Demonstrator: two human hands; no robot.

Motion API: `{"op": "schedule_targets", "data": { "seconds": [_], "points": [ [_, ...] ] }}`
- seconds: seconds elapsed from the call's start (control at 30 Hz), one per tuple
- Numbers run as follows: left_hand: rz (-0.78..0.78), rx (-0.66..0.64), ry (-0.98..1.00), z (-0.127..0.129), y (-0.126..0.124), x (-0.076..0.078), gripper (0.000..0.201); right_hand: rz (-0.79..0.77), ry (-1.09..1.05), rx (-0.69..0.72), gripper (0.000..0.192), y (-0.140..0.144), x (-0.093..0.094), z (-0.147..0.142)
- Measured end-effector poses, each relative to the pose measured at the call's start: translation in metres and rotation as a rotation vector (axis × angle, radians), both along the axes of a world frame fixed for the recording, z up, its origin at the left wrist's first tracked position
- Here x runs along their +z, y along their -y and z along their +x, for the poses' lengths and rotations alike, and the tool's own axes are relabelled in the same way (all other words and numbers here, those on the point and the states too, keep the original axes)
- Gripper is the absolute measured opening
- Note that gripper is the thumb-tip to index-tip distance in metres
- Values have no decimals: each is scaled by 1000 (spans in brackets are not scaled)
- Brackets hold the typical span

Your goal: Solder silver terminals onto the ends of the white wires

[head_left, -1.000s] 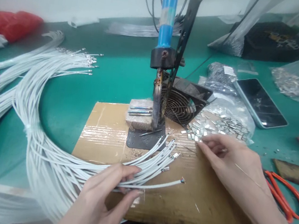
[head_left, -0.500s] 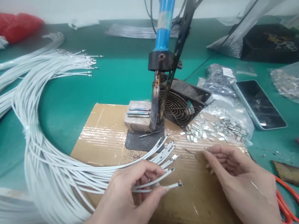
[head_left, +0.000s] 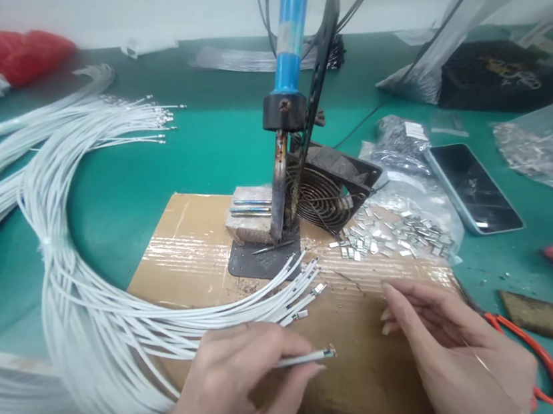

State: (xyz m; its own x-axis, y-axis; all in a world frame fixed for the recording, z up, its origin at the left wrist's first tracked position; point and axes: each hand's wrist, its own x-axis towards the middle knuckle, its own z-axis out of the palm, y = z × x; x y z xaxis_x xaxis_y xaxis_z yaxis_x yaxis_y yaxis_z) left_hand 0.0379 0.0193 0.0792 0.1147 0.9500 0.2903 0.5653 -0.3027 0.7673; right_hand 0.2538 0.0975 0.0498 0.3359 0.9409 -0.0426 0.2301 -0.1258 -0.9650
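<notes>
- My left hand (head_left: 239,384) pinches one white wire (head_left: 306,357) between thumb and fingers, low on the cardboard sheet (head_left: 364,392). I hold it near its tip so the bare end pokes out and stays steady.
- The wire's end points to the right, toward my other hand.
- My right hand (head_left: 446,342) rests on the cardboard with its fingers loosely bent. I cannot tell if it holds anything small.
- The big bundle of white wires (head_left: 94,292) curves round on my left, so the ends fan out just in front of the soldering iron (head_left: 283,100).
- The iron stands tip down in its stand, so both hands are free.
- A pile of little metal clips (head_left: 394,231) lies just beyond my right hand, easy to reach.
- A small fan (head_left: 325,196) sits right behind the iron.
- Orange scissors (head_left: 540,360) lie by my right wrist.
</notes>
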Motion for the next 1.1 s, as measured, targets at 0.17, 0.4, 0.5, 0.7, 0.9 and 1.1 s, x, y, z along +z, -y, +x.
{"op": "schedule_targets", "data": {
  "seconds": [0.17, 0.4, 0.5, 0.7, 0.9, 1.1],
  "points": [
    [88, -116, -59, -6, 0, -3, 16, 4, -24, 1, 20, -1, 6, -5],
    [-982, 158, 799, -3, -10, 11, 31, 30, -61, 93, 19, 7, 9, -19],
    [-855, 243, 842, 0, -13, 16, 35, 31, -58, 139, 30, 9, 8, -22],
    [-746, 443, 732, 9, -16, 20, 28, 23, -21, 202, 42, 12, 0, -22],
    [-668, 526, 618, 15, -19, 29, 22, -33, -37, 282, 32, 22, 0, -30],
    [-678, 567, 470, 14, -20, 32, 23, -92, -206, 300, 19, 25, 10, -41]
  ]
}}
